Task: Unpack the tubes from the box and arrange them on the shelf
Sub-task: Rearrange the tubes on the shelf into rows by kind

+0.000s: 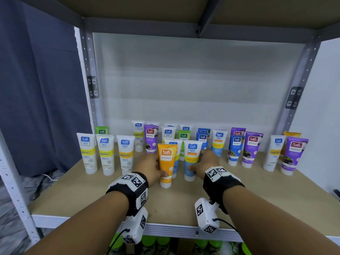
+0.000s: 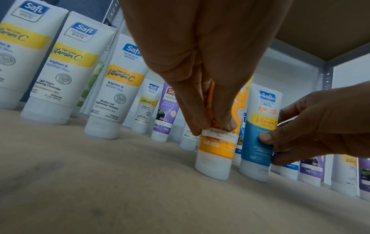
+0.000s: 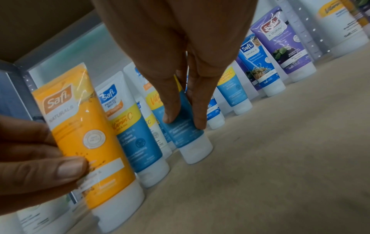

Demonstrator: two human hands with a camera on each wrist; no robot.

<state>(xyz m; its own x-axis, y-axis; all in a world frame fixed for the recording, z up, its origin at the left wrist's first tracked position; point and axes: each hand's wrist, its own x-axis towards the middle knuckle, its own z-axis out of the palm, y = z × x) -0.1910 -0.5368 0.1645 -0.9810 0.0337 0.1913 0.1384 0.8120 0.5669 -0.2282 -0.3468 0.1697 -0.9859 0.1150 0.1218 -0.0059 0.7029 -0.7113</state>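
Observation:
An orange tube (image 1: 166, 163) stands cap-down on the wooden shelf (image 1: 184, 199), and my left hand (image 1: 152, 167) grips it, thumb across its front. In the left wrist view the fingers (image 2: 192, 114) pinch the orange tube (image 2: 216, 150) just above its cap. My right hand (image 1: 206, 163) holds a white-and-blue tube (image 1: 191, 159) standing right beside it. Seen from the right wrist, the fingertips (image 3: 170, 115) clamp the blue tube (image 3: 186, 134), its white cap resting on the shelf. Both tubes stand upright, a small gap between them.
Several tubes stand in rows behind: white-and-yellow ones (image 1: 105, 153) at the left, purple ones (image 1: 251, 148) and more (image 1: 294, 153) at the right. Grey uprights (image 1: 90, 80) flank the shelf, with a board overhead. Green-capped items (image 1: 154, 243) show on the level below.

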